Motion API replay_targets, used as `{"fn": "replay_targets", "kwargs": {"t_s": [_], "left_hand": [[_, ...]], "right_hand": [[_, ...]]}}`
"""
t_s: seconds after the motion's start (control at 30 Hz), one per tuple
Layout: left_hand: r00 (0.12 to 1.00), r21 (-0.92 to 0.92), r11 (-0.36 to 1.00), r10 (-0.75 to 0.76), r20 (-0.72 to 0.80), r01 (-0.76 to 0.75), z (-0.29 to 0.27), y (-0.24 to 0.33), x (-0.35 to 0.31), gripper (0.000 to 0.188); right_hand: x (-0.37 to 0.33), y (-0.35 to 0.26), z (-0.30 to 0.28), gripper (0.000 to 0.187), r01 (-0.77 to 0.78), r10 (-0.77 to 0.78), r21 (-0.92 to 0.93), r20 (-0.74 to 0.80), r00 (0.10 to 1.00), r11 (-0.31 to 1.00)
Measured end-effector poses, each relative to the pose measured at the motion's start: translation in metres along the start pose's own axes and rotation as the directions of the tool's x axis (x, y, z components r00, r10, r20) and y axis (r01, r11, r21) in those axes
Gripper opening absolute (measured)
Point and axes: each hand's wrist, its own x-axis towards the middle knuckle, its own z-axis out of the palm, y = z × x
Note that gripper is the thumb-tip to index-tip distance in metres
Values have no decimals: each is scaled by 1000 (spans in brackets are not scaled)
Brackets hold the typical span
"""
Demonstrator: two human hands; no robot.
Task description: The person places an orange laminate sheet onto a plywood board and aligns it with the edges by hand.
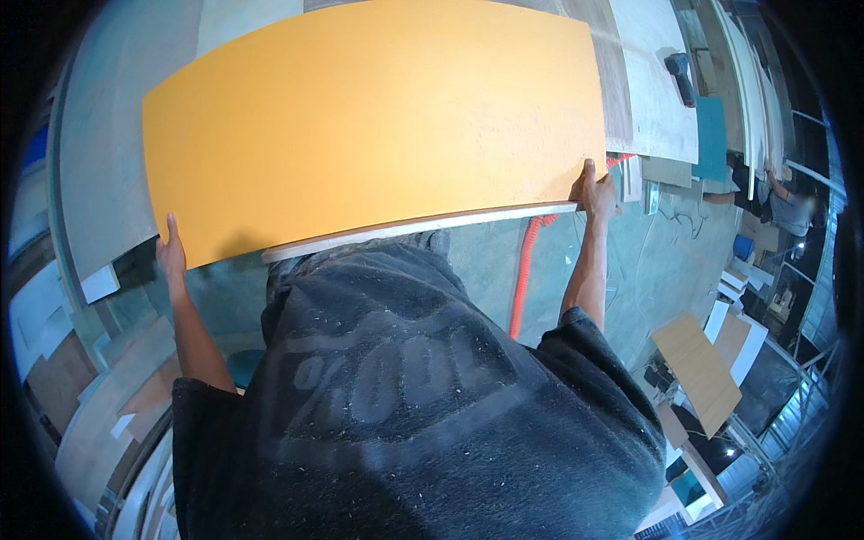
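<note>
A wide, flat orange panel (378,117) spans the space in front of me, its near edge close to my waist. My left hand (172,255) grips its near left corner, thumb on the top face and the other fingers hidden at the edge or below. At the near right corner, my right hand (595,192) holds the panel the same way, thumb up. Along the near edge, under the orange face, runs a pale strip (405,230); whether it belongs to the panel I cannot tell.
Grey and white boards lie beneath and beyond the panel. A dark hand-held power tool (681,79) rests on a white board (652,67). A red coiled hose (525,270) hangs by my right side. Leaning boards (697,373) and another person (792,213) are at right.
</note>
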Motion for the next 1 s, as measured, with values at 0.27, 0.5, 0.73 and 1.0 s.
{"fn": "replay_targets", "kwargs": {"t_s": [0.27, 0.5, 0.73, 1.0], "left_hand": [[992, 158, 986, -34, -124, 54, 8, -36, 26, 125], [992, 208, 971, -106, -63, 116, -4, -39, 15, 124], [731, 427, 741, 643, -229, -518, 79, 99, -41, 67], [413, 162, 384, 786, 460, -909, 172, 333, -229, 78]], "right_hand": [[5, 19, 8, 92, 73, -73, 53, -8, 997, 996], [-8, -9, 4, 86, 97, -99, -47, -45, 994, 994], [-95, -63, -5, 57, 343, -365, -127, -377, 851, 931], [-318, -197, 15, 83, 857, -879, 224, -5, 477, 464]]}}
